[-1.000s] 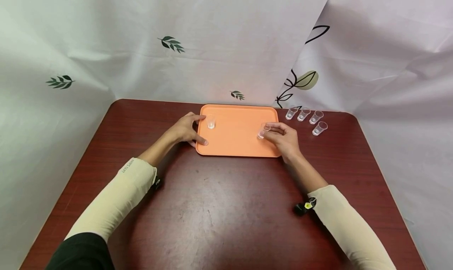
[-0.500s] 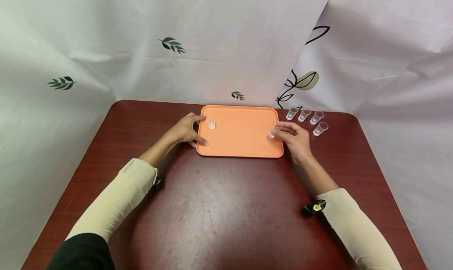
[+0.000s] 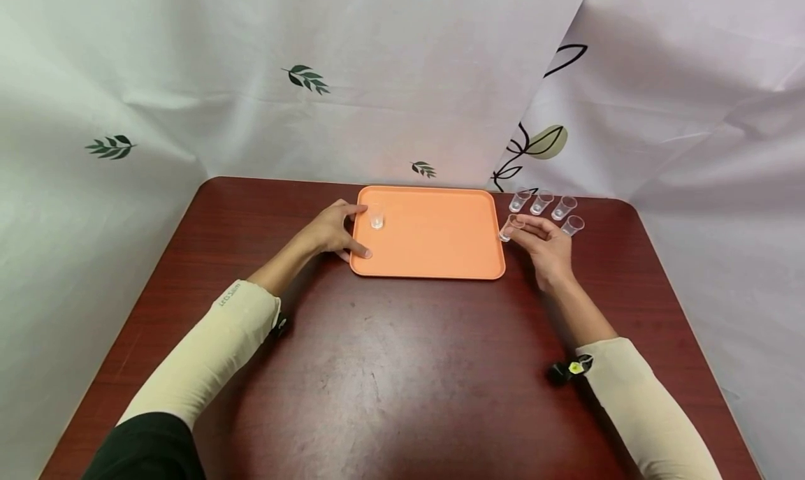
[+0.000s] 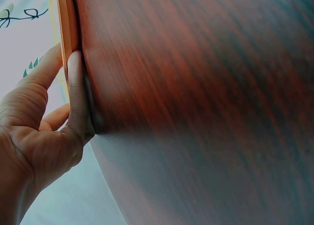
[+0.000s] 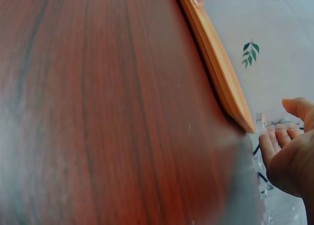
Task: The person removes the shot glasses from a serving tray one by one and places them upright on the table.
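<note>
An orange tray [image 3: 434, 235] lies near the far edge of the table. My left hand [image 3: 330, 228] grips its left end, thumb and a finger over the rim; the left wrist view shows this hand [image 4: 46, 132] against the tray's side [image 4: 67, 19]. One small clear plastic cup [image 3: 376, 218] stands upright on the tray, close to those fingers. Just past the right rim, my right hand [image 3: 547, 249] pinches another clear cup [image 3: 511, 228] between thumb and fingers. In the right wrist view, that cup [image 5: 279, 122] is partly hidden by the hand [image 5: 292, 151].
Several more clear cups [image 3: 541, 202] stand on the table right of the tray, the nearest one [image 3: 573, 225] partly behind my right hand. White curtain [image 3: 377, 82] with leaf prints hangs behind the table. Dark red wood [image 3: 390, 368] spreads in front of the tray.
My right hand has moved right with its cup, from above the tray's right part to just beyond its right rim. The left hand and tray have stayed in place.
</note>
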Motion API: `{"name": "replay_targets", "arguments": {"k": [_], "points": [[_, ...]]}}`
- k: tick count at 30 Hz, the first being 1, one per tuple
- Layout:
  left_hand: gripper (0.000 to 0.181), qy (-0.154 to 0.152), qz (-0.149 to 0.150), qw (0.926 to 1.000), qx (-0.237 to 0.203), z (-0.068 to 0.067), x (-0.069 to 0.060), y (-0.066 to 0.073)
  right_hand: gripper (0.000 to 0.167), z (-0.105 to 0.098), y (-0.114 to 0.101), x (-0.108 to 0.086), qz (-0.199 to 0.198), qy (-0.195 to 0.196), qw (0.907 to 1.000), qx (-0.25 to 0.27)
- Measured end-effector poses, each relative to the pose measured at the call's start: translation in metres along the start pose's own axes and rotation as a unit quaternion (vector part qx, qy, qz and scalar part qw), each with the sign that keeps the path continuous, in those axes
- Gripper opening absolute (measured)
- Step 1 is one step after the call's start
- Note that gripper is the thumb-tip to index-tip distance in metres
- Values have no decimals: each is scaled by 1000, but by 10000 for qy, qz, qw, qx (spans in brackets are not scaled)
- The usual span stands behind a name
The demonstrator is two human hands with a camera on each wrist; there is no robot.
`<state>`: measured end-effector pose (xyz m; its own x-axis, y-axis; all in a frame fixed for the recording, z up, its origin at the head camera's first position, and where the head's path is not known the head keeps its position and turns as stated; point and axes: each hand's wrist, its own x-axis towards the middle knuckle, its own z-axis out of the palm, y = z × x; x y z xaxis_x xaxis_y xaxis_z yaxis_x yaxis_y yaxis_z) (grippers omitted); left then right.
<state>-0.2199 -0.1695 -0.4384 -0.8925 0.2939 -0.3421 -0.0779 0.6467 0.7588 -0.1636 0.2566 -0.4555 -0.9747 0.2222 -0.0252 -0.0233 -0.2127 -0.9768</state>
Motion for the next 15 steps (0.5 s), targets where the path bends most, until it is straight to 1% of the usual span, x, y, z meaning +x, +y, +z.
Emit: {"name": "replay_targets", "arguments": {"k": [7, 15], "points": [[115, -28, 18, 10000, -20, 0, 1, -2, 33, -9, 3, 5, 48, 656, 9978, -22], [116, -34, 10, 10000, -48, 0, 1, -2, 45, -14, 3, 9, 51, 1322, 9904, -413]]}}
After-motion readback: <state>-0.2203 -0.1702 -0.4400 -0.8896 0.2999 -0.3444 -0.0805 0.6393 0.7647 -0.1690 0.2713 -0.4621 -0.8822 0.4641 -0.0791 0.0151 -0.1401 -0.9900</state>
